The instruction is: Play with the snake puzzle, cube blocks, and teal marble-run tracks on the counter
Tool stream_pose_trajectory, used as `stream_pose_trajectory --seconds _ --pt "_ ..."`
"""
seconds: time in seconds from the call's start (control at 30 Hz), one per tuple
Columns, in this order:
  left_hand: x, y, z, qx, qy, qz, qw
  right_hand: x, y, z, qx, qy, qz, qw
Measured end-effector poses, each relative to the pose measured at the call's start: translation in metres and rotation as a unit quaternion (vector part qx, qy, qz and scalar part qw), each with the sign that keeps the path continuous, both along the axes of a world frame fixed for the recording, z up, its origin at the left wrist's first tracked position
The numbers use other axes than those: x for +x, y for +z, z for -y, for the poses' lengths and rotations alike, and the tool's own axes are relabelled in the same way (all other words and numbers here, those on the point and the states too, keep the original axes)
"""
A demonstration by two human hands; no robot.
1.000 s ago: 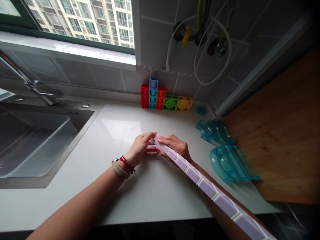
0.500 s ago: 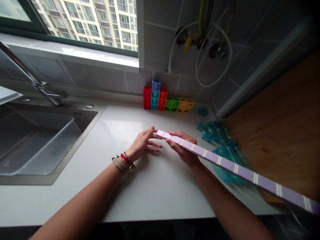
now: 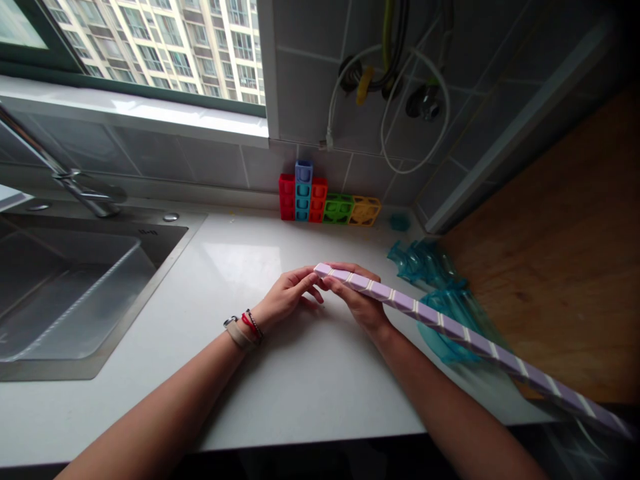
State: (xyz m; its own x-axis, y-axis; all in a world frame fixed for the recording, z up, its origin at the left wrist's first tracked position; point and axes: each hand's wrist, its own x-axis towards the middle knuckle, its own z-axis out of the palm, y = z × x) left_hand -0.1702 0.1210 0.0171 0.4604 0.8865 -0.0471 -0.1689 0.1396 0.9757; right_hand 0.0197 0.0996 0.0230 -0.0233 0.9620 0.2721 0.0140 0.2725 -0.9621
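A long, straight lilac bar (image 3: 427, 312) with pale bands across it at even spacing slants from the middle of the counter to the right edge of the view. My right hand (image 3: 357, 290) is closed around it near its far-left end, thumb on the near side and fingers behind. My left hand (image 3: 290, 290) pinches the tip of that end between thumb and forefinger. Its other fingers curl loosely below, partly hidden. On the left wrist are a watch strap and thin bracelets. The bar's other end fades into shadow.
Red, blue, green and yellow open-faced blocks (image 3: 303, 200) stand against the tiled wall. Clear teal plastic pieces (image 3: 440, 293) lie on the right, beside a wooden panel (image 3: 540, 267). On the left are a sink (image 3: 145, 267) with a translucent bin (image 3: 100, 313) and a faucet (image 3: 90, 197).
My left hand's fingers have closed in on the bar's tip and come nearer to my right hand. The bar has turned slightly about its length. The view has shifted a little.
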Motion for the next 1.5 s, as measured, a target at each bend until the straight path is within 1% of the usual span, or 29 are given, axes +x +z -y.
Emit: stream_pose_trajectory --seconds 0.1,0.2,0.33,0.53,0.63,0.7,0.87,0.93,1.0,1.07,1.13,1.2,1.23,1.3,1.37,1.4,1.43,1.5 --pt "0.004 -0.002 0.007 0.019 -0.014 -0.001 1.000 -0.001 0.003 0.002 0.011 -0.012 0.015 1.000" --pt "0.007 -0.003 0.015 0.043 -0.009 -0.005 0.999 -0.002 0.005 0.004 0.008 -0.011 0.016 1.000" --pt "0.012 -0.002 0.022 0.034 0.005 0.015 0.999 -0.003 0.005 0.007 0.014 -0.006 0.022 1.000" --pt "0.014 -0.005 0.018 -0.037 0.019 0.087 0.995 -0.005 0.008 0.010 0.059 0.002 0.032 0.998" --pt "0.014 -0.006 0.014 -0.066 0.022 0.106 0.992 -0.004 0.009 0.009 0.081 0.012 0.042 0.996" --pt "0.013 -0.004 0.013 -0.092 0.004 0.113 0.989 -0.002 0.009 0.008 0.096 0.019 0.055 0.994" --pt "0.005 0.004 0.009 -0.173 -0.018 0.126 0.977 -0.002 0.009 0.005 0.147 0.076 0.071 0.984" --pt "0.001 0.007 0.006 -0.204 -0.040 0.107 0.972 -0.003 0.008 0.004 0.159 0.073 0.083 0.981" --pt "-0.002 0.007 0.003 -0.218 -0.053 0.089 0.971 -0.003 0.006 0.003 0.158 0.069 0.093 0.981" --pt "-0.003 0.006 0.001 -0.203 -0.030 0.080 0.975 -0.002 0.003 0.001 0.133 0.061 0.092 0.985" --pt "-0.002 0.003 -0.001 -0.169 -0.003 0.076 0.983 -0.001 0.000 -0.002 0.087 0.044 0.083 0.992" --pt "-0.001 0.000 -0.002 -0.129 0.002 0.058 0.990 0.001 -0.003 -0.005 0.037 0.038 0.081 0.995" --pt "-0.001 -0.002 -0.002 -0.101 0.004 0.038 0.994 0.002 -0.004 -0.006 0.014 0.047 0.082 0.995" --pt "-0.002 -0.006 -0.004 -0.015 0.041 -0.022 0.999 0.005 -0.004 -0.008 -0.030 0.086 0.089 0.992" --pt "-0.004 -0.008 -0.006 0.081 0.105 -0.080 0.988 0.006 -0.003 -0.007 -0.073 0.148 0.106 0.981" --pt "-0.005 -0.009 -0.007 0.111 0.132 -0.095 0.980 0.007 -0.002 -0.006 -0.089 0.184 0.120 0.972" --pt "-0.006 -0.009 -0.009 0.122 0.150 -0.099 0.976 0.006 -0.002 -0.005 -0.100 0.217 0.136 0.961" --pt "-0.008 -0.009 -0.011 0.095 0.162 -0.076 0.979 0.004 -0.002 -0.002 -0.114 0.260 0.157 0.946"
